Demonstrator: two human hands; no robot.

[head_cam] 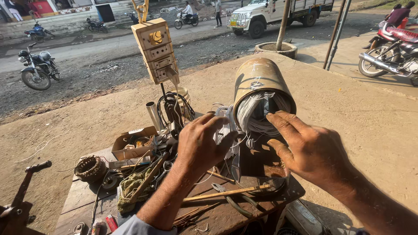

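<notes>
A round rusty metal motor shell full of pale wire coils stands at the far edge of the messy wooden tabletop, its open end facing the camera. The right hand rests at the open end — its fingers are spread and touch the coils. The left hand is just beside the shell, with its fingers curled over a bunch of pale loose wires. A thin wooden stick lies near both hands. Farther left sit a small open cardboard box and a round brown wire winding — behind them hangs a tan switch box.
</notes>
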